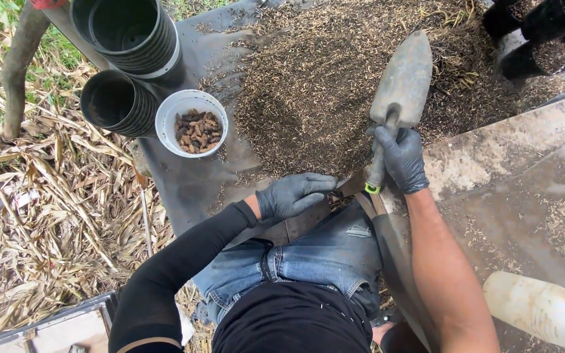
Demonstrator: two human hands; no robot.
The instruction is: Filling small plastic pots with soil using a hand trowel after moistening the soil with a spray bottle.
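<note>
White bowl (191, 123) on the grey sheet (197, 183) holds brown, lumpy pieces, about half full. Two stacks of black ribbed pots (129, 33) sit beside it at upper left; the topmost pot in each stack is empty. At upper right, three more black pots (531, 59) hold dark mix. One large heap of brown, chaffy mix (315, 85) lies on the sheet ahead of the person. Right hand (400, 160), black glove, grip clamped on the trowel (401, 82) handle; the blade is dull grey metal, scuffed, pointing up and away over the heap's edge, with a green ring at the handle's end. Left hand (292, 194), black glove and black sleeve, fingers loosely curled, rests on a dark strap-like strip (302, 222) over the jeans; cannot tell whether it grips. One pale bottle (534, 307) with a red cap lies at lower right.
</note>
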